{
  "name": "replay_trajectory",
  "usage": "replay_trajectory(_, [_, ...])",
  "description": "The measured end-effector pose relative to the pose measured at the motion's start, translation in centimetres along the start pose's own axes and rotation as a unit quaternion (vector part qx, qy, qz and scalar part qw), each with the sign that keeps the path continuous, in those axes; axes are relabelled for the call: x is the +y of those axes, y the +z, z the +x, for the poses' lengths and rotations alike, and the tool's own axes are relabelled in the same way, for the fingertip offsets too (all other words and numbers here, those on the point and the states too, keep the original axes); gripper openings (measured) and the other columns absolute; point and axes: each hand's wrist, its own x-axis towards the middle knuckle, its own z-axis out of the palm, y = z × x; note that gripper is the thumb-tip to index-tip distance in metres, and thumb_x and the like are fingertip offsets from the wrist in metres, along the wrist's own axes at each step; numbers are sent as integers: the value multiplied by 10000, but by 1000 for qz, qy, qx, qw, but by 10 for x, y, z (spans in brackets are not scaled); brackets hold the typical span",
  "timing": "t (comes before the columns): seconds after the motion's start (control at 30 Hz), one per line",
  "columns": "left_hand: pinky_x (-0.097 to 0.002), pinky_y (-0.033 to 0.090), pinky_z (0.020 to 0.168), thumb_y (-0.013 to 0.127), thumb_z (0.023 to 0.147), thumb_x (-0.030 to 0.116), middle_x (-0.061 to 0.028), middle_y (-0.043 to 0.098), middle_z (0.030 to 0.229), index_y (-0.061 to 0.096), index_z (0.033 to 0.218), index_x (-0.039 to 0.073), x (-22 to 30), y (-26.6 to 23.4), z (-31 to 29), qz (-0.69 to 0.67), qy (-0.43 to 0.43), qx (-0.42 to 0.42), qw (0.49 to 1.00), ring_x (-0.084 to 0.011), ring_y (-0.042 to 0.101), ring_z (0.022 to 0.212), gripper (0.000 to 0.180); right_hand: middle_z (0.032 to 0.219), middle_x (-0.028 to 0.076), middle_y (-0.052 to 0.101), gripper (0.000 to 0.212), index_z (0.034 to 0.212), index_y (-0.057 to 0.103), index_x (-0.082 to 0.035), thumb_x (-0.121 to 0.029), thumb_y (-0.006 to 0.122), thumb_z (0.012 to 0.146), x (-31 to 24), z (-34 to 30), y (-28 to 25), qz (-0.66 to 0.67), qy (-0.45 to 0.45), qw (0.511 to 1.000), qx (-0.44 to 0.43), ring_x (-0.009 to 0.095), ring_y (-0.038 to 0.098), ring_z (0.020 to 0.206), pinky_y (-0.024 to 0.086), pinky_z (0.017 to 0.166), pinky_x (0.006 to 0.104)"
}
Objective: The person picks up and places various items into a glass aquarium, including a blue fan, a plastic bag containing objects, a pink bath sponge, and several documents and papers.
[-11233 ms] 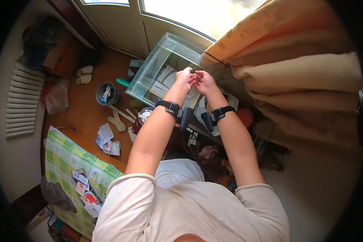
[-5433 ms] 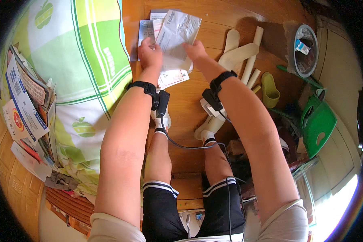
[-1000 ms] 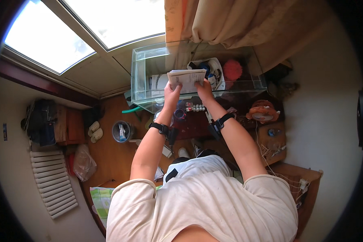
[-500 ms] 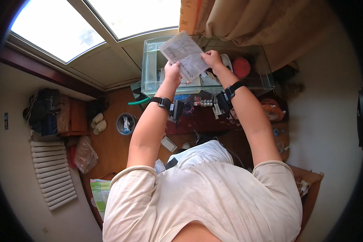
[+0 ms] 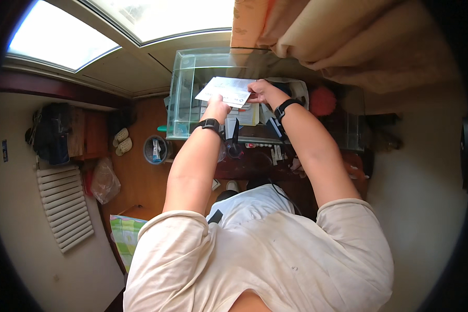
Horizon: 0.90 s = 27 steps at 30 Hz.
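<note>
My left hand grips the near edge of a thin white printed booklet, thumb on top. At its right end my right hand closes on the same booklet; some of its fingers are hidden. The booklet lies nearly flat over a rectangular glass tank. More papers are inside the tank below my hands, partly covered by them. Farther right within the tank stand a white bag-like thing and a red round object. Black bands with small devices are strapped to both wrists.
Beige curtains hang at the right of a bright window. On the floor at left are a waste bin, pale clogs and a clear plastic bag. A white radiator runs along the left wall.
Both hands have come lower and nearer, and the booklet has tipped from slanted upright to nearly flat. More papers in the tank now show beneath it. The view has shifted slightly.
</note>
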Motion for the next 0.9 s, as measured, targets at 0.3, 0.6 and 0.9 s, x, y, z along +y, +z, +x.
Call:
replay_trajectory(0.3, [-411,391,845,454,776,137,-183,505,1182,462,1168,30,-6,7,55,-199,-253,336,885,-302,500,1040,407,948,130,569,282,1015,466,-26,15,458,736,14,98,0,-29,119,992,-25,298,602,878,502,776,469])
replay_trajectory(0.6, [-356,468,697,543,753,109,-187,592,1027,549,1060,28,-57,-36,103,151,-266,247,919,-259,586,869,317,940,140,571,336,1056,472,-38,19,468,725,53,173,26,-76,42,994,61,322,573,911,486,752,486])
replay_trajectory(0.9, [-406,429,771,447,754,159,-153,560,1109,499,1142,24,-115,-58,167,-219,-309,299,876,-287,557,945,413,980,194,588,277,992,584,-61,-104,535,723,107,256,30,-221,-40,961,160,327,584,897,471,785,334])
